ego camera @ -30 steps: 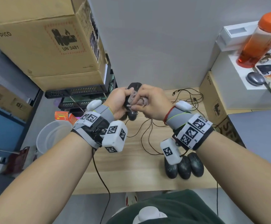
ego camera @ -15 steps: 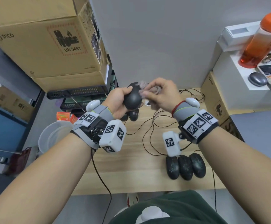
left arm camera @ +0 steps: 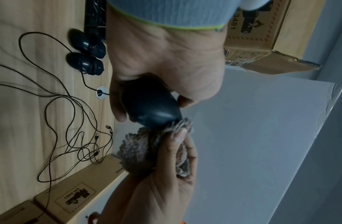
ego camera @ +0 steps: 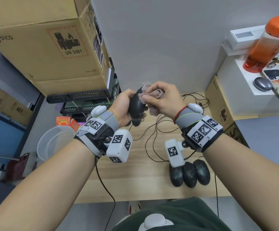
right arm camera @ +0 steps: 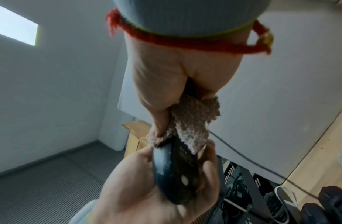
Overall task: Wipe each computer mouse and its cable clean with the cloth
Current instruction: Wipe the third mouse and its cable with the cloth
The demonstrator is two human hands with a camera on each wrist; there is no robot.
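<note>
My left hand (ego camera: 123,105) grips a black computer mouse (ego camera: 136,105) in the air above the back of the wooden desk (ego camera: 135,180). My right hand (ego camera: 162,99) holds a fuzzy grey-pink cloth (ego camera: 153,95) bunched in its fingers and presses it on the mouse's upper end. The left wrist view shows the mouse (left arm camera: 151,107) with the cloth (left arm camera: 139,151) at its tip. From the right wrist, the cloth (right arm camera: 191,125) lies over the mouse (right arm camera: 176,174). Thin black cables (ego camera: 152,135) trail over the desk.
Three dusty black mice (ego camera: 189,174) lie side by side at the desk's front right. Two more black mice (left arm camera: 85,53) sit at the back left near a cable hole (left arm camera: 101,92). Cardboard boxes (ego camera: 48,47) rise at left; an orange bottle (ego camera: 268,40) and a grey mouse (ego camera: 262,84) stand at right.
Both hands rose a little with the mouse. The left hand turned it more upright, and the cloth in the right hand moved from its side onto its upper end.
</note>
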